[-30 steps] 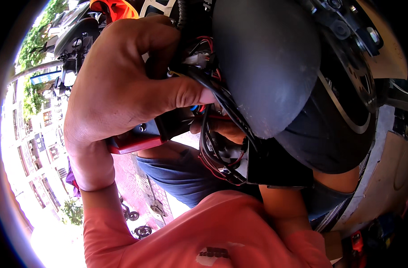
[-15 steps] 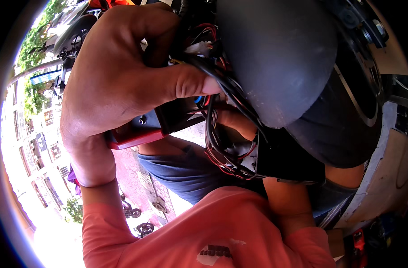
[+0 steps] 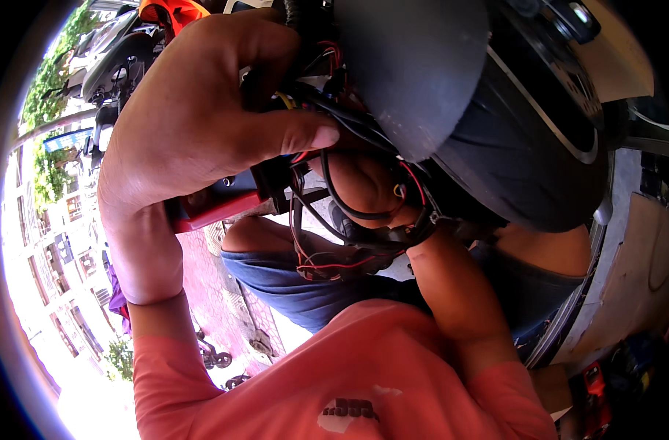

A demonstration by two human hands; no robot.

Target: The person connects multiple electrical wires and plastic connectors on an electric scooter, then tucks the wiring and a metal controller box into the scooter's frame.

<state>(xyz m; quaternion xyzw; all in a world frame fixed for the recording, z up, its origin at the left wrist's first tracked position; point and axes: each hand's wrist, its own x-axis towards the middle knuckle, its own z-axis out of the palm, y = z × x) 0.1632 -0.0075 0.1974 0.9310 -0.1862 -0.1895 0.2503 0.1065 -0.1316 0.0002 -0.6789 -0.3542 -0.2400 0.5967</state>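
Note:
My left hand (image 3: 195,117) arches over a red-and-black casing (image 3: 221,205), its thumb lying against a bundle of black and red wires (image 3: 349,121) and its fingers curled inward. What those fingertips grip is hidden. My right hand (image 3: 364,187) is closed among the loops of wire below the left thumb; cables cross in front of it and partly hide its fingers. Beside the wires stands a smooth dark grey mudguard (image 3: 415,73) with a black tyre (image 3: 517,147) next to it. A loose loop of thin wires (image 3: 334,271) hangs below my right hand.
Parked two-wheelers (image 3: 114,73) stand at the far left, with bright paving beyond my arm. An orange item (image 3: 173,15) lies at the top. Cardboard (image 3: 613,51) is at the upper right, and a red object (image 3: 594,392) sits at the lower right.
My right hand has come up and left, into fuller view among the wires. The dark block beside it is out of sight, and the mudguard and tyre have shifted left and up in the picture.

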